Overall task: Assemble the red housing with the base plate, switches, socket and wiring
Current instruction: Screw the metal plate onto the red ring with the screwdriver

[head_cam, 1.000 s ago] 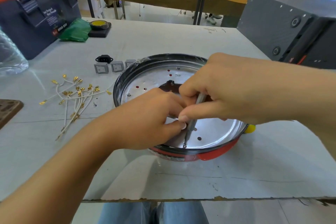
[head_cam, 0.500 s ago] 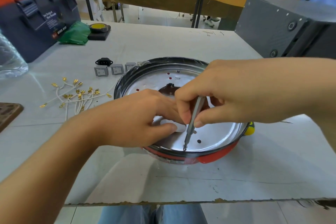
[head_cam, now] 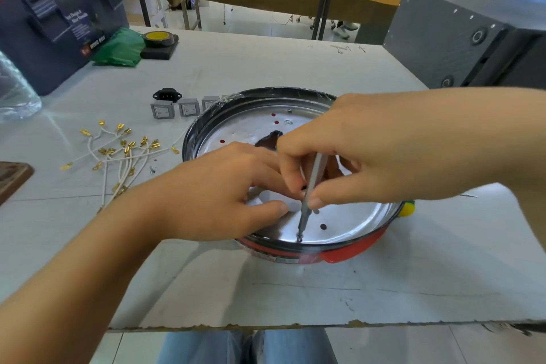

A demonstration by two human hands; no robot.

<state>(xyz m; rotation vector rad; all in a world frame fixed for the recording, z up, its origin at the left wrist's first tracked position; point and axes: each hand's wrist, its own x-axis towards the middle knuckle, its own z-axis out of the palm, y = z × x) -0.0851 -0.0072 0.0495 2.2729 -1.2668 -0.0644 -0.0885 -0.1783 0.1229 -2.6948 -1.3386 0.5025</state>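
Note:
The round red housing (head_cam: 351, 254) lies upside down on the table with the shiny metal base plate (head_cam: 348, 224) seated in it. My right hand (head_cam: 354, 154) pinches the shaft of a screwdriver (head_cam: 308, 195), whose tip stands on a screw (head_cam: 299, 237) at the plate's near edge. My left hand (head_cam: 218, 189) rests on the plate beside the shaft, thumb and fingers near a white patch. Grey rocker switches (head_cam: 162, 111) and a black socket (head_cam: 167, 95) lie left of the housing. White wires with gold terminals (head_cam: 124, 154) are spread further left.
A dark toolbox with an orange lid (head_cam: 56, 18) stands at the back left, with a green bag (head_cam: 121, 47) and a tape roll (head_cam: 159, 38) beside it. A grey box (head_cam: 461, 44) stands at the back right. A loose screw (head_cam: 152, 169) lies by the wires. The table's front edge (head_cam: 295, 326) is close.
My right hand has shifted its pinch on the screwdriver shaft while the tip stays on the same screw. My left hand holds its place on the plate.

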